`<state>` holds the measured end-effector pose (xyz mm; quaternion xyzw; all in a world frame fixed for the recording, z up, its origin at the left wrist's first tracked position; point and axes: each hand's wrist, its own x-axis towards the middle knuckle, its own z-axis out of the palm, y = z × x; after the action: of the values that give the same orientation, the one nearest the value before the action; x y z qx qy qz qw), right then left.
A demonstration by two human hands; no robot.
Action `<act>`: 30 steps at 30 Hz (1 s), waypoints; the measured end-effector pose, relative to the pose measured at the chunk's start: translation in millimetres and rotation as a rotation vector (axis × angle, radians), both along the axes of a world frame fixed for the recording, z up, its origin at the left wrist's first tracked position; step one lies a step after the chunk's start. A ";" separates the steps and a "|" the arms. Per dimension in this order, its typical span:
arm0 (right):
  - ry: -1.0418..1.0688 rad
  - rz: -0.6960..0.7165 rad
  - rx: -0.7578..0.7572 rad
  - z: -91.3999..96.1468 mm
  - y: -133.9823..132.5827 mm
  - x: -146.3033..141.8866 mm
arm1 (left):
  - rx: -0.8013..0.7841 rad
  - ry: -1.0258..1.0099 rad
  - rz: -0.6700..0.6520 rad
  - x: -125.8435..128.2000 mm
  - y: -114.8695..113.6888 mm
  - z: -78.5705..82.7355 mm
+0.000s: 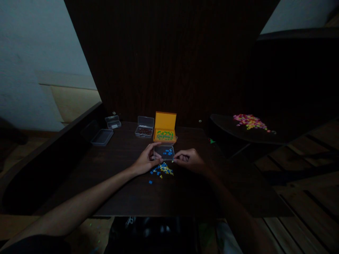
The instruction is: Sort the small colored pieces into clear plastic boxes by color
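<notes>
A small clear plastic box (164,152) with a few blue pieces inside sits on the dark table (127,190). My left hand (146,160) rests against the box's left side, fingers curled round its edge. My right hand (188,160) is at the box's right front corner with fingers pinched together; what they hold is too small to make out. Just in front of the box lies a loose pile of blue and yellow pieces (162,169). Behind it stands an open orange box (165,131) holding green pieces.
A clear box with dark pieces (144,127) and two more clear boxes (102,137) (113,122) stand at the table's back left. A pile of pink and yellow pieces (250,122) lies on a dark side surface at right. A dark wood panel rises behind.
</notes>
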<state>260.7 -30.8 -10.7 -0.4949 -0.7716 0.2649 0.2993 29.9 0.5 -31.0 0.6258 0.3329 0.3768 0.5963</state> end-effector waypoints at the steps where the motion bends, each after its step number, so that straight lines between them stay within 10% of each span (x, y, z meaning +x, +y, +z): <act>1: 0.006 -0.022 0.027 -0.5 0.0 -0.7 | 0.000 -0.007 -0.017 0.1 -1.0 0.1; 30: -0.155 -0.038 0.201 -15.7 2.5 -9.7 | 0.020 -0.039 -0.154 2.0 -8.6 -1.5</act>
<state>251.0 -28.3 -26.4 -0.4959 -0.8055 0.1415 0.2920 31.9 -8.1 -32.5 0.6481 0.2681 0.3454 0.6236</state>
